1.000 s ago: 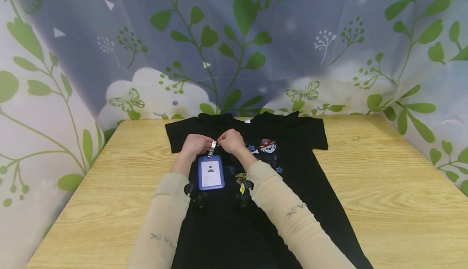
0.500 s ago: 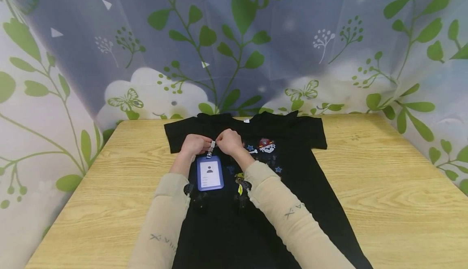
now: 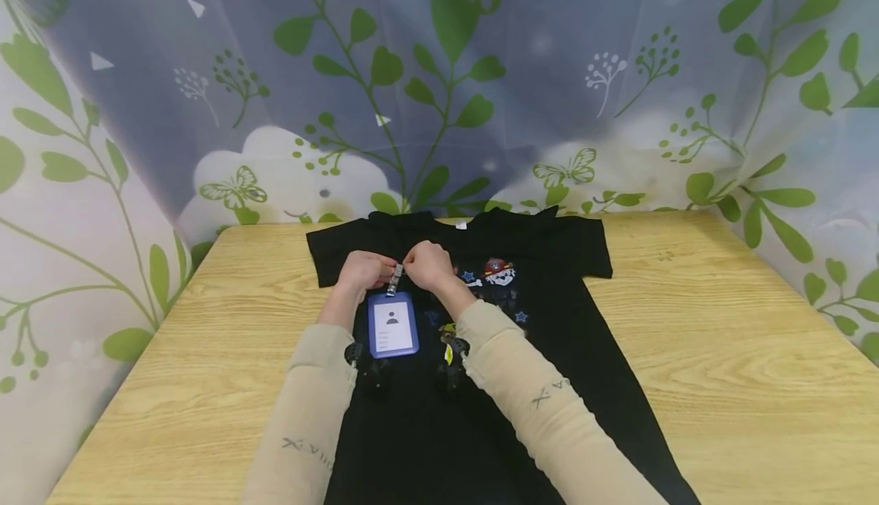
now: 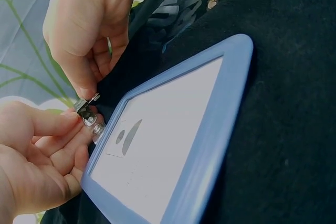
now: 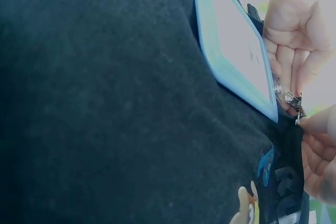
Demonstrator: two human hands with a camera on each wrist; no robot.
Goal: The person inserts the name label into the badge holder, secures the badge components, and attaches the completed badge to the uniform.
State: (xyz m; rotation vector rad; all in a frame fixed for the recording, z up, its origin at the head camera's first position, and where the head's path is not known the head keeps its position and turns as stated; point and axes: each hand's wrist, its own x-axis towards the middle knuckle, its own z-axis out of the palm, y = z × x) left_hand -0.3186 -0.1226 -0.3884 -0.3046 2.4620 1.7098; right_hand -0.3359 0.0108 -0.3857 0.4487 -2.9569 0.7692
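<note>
A blue-framed badge holder [image 3: 393,352] with a white card lies on the chest of a black T-shirt [image 3: 522,429]. A strap with a metal clip [image 4: 84,109] runs up from its top edge. My left hand [image 3: 364,270] pinches this clip between thumb and fingers. Right beside it, my right hand [image 3: 429,265] pinches a thin metal pin [image 5: 298,118] at the clip's end, its other fingers curled. Black shirt cloth is drawn up at those fingertips in the right wrist view. In the head view, the hands partly cover the clip.
The shirt is spread on a wooden table [image 3: 728,322], its collar toward the back. Cartoon prints [image 3: 500,272] show on its front. Behind the table hangs a leaf-patterned curtain [image 3: 439,93]. A dark camera mount sits at each wrist.
The head view drifts slightly, so everything appears a little farther left. Both hands stay together at the clip, with only slight finger motion.
</note>
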